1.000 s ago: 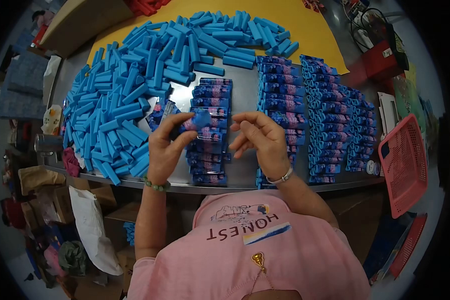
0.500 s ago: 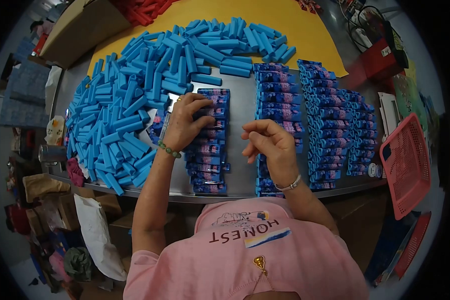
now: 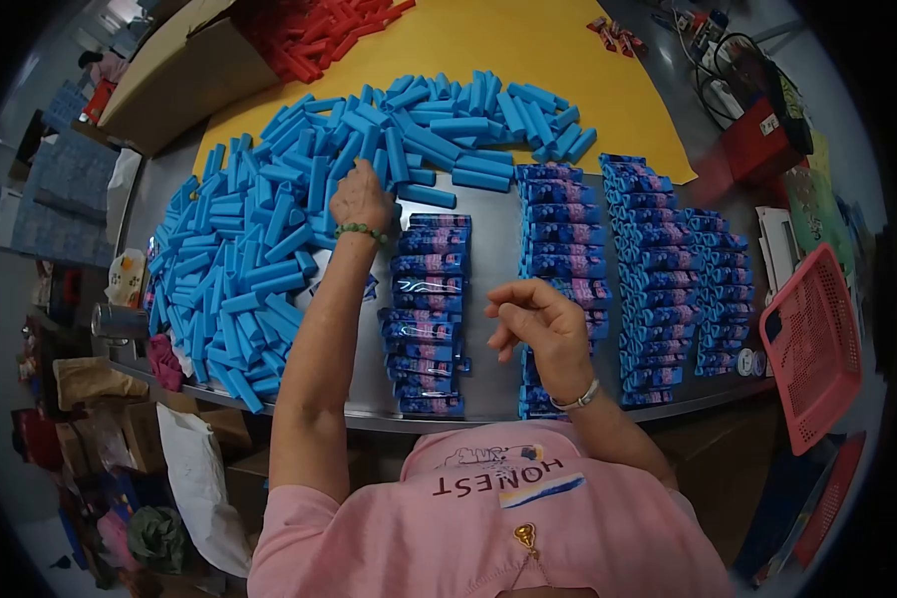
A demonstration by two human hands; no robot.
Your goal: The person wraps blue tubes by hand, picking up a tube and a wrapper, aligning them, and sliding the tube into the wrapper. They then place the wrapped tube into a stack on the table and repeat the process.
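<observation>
My left hand (image 3: pixel 362 199), a green bead bracelet on its wrist, reaches to the near right edge of a heap of bright blue stick-like pieces (image 3: pixel 269 219). Its fingertips are hidden among those pieces, so their grip does not show. My right hand (image 3: pixel 543 329) hovers over the metal table between two columns of packets, fingers loosely bent and apart, holding nothing visible. Left of it lies a column of shiny blue-and-pink printed packets (image 3: pixel 429 309). Just behind it runs a column of similar packets with blue ends (image 3: pixel 563 214), partly covered by the hand.
More packet columns (image 3: pixel 656 269) lie to the right, near a pink plastic basket (image 3: pixel 817 344). Red pieces (image 3: pixel 319 35) and a cardboard box (image 3: pixel 184 75) sit at the back on a yellow sheet (image 3: pixel 528 40). A red device with cables (image 3: pixel 757 145) stands back right.
My left hand has left the left packet column and moved away from me to the blue heap. My right hand stays nearly in place. The whole view has shifted slightly downward.
</observation>
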